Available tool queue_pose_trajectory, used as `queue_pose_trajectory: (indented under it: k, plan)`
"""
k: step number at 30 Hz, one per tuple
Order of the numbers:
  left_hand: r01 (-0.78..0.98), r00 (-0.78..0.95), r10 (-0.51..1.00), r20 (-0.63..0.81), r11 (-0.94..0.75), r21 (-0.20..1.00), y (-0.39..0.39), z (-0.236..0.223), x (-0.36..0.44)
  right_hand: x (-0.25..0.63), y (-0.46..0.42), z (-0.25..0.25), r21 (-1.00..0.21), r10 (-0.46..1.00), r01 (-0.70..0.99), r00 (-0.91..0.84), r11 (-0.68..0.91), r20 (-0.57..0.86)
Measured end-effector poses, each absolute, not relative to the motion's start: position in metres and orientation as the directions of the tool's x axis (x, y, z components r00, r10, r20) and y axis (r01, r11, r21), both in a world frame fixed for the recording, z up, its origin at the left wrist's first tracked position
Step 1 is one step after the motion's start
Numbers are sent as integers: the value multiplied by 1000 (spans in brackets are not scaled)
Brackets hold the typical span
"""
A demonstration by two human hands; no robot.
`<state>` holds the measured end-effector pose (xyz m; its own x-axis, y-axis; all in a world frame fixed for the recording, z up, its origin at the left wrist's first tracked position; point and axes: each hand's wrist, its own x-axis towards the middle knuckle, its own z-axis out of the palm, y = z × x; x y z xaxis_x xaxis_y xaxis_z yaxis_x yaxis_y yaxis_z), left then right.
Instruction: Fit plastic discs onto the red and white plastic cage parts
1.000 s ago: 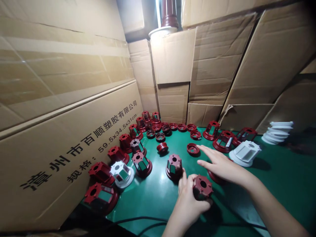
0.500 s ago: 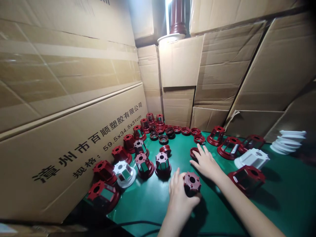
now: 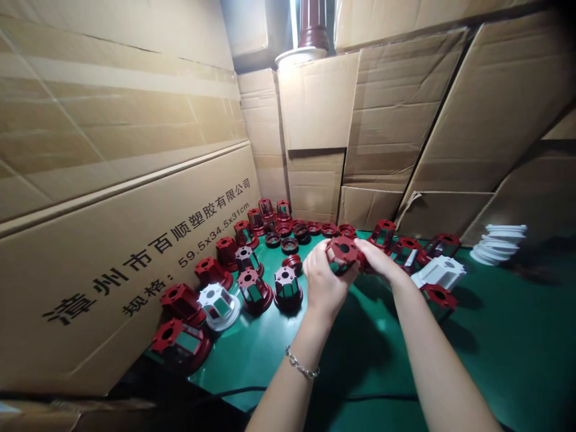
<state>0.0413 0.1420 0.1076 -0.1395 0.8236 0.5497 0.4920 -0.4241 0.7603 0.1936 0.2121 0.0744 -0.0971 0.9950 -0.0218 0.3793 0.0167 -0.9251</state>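
Note:
My left hand is wrapped round a dark red plastic lantern housing, lifted above the green table with its holed top facing me. My right hand is closed at the far right side of that housing, on a dark red round part that looks like a ring. Most of this part and the right fingertips are hidden behind the housing. Just left of my hands stand a dark housing with a pale top and a similar one. A loose red ring lies behind them.
Red housings line the left side, with a white housing among them. Loose rings lie at the back. More housings, a white one and stacked white rings are right. Cardboard boxes wall the table; a black cable crosses its front.
My left hand has raised the lantern housing and carried it forward. My right hand, earlier reaching at a red ring on the table, has come against the housing. The view has shifted slightly.

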Motion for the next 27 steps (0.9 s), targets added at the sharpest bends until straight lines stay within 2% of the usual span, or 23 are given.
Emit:
queue_pose_trajectory:
  k: [2, 4, 7, 9, 13, 18, 24, 27]
  plan:
    - [485, -176, 834, 522, -388, 784, 150, 97, 42, 196, 208, 87, -972, 996, 232, -71, -29, -47]
    - [486, -185, 842, 507, -370, 792, 153, 86, 42, 196, 200, 99, -997, 994, 5, -80, -79, -79]
    - [473, -153, 832, 533, -412, 779, 153, 70, 43, 193, 186, 114, -902, 986, -409, -144, -141, -89]
    - [424, -126, 824, 553, -459, 781, 153, 62, 43, 191, 180, 120, -827, 982, -543, -180, -144, -53]
    - [338, -43, 829, 558, -513, 789, 155, 54, 43, 188, 175, 125, -827, 965, -525, -252, -200, -73]
    - [396, 7, 808, 590, -544, 740, 159, 59, 40, 183, 176, 126, -918, 970, -370, -238, -145, -57]
    - [346, 79, 924, 375, -378, 859, 152, 71, 39, 178, 178, 123, -909, 973, -363, -172, -206, -152]
    - [211, 138, 940, 312, -336, 918, 149, 75, 37, 174, 177, 124, -917, 979, -351, -136, -190, -150]
